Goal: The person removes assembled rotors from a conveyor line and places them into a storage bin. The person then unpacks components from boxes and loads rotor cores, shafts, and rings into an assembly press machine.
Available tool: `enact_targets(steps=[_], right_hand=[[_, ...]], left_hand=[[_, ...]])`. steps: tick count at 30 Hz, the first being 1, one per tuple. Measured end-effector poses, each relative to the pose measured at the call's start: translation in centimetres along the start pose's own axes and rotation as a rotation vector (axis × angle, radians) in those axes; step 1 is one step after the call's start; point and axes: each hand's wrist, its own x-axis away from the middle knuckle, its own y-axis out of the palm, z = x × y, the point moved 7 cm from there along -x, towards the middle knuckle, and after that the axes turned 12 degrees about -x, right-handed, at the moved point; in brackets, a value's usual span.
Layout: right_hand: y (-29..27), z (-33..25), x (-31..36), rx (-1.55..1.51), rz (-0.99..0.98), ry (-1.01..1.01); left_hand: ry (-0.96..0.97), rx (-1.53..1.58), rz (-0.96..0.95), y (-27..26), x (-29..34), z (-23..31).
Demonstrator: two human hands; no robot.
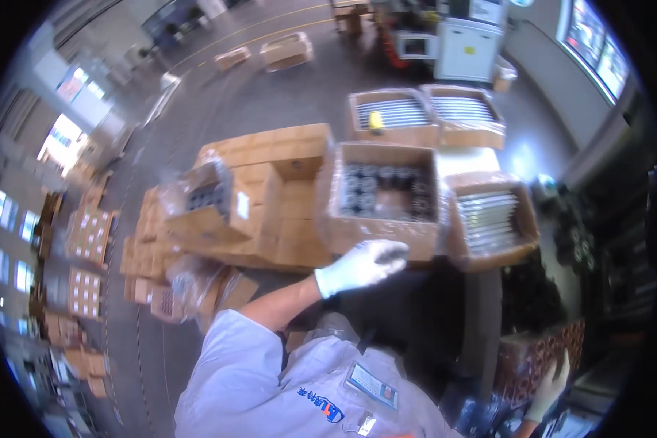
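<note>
My left hand (363, 267), in a white glove with grey fingertips, hovers by the near wall of an open carton (383, 235). Its fingers are loosely stretched, and nothing shows in them. Dark cylindrical parts (361, 191) line that carton in rows, around a gap where brown cardboard shows. Far to the lower right, my right hand (553, 385), also gloved, reaches out with fingers apart. It is beside a box of reddish-brown ring-shaped parts (540, 358); whether it touches them I cannot tell.
Right of the carton stands a box of silvery rods (490, 219); two similar boxes (390, 109) sit behind. Leftward are stacked cartons (270, 197) and a small open box of dark parts (210, 197). Plastic wrap (193, 281) hangs below. A white cabinet (469, 50) stands farther back.
</note>
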Motion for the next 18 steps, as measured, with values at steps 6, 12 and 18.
enact_targets(steps=[6,12,18], right_hand=[[22.2,-34.5,1.9,-0.358,-0.569,-0.592],[44.2,-64.3,13.1,-0.637,-0.957,-1.258],[69.8,-78.2,19.8,-0.412,-0.961,-1.381]], left_hand=[[-0.412,-0.500,0.459,-22.9,13.1,-16.4],[-0.678,-0.401,0.520,-41.7,26.1,-37.8],[-0.670,-0.936,-0.089,-44.5,28.9,-45.1]])
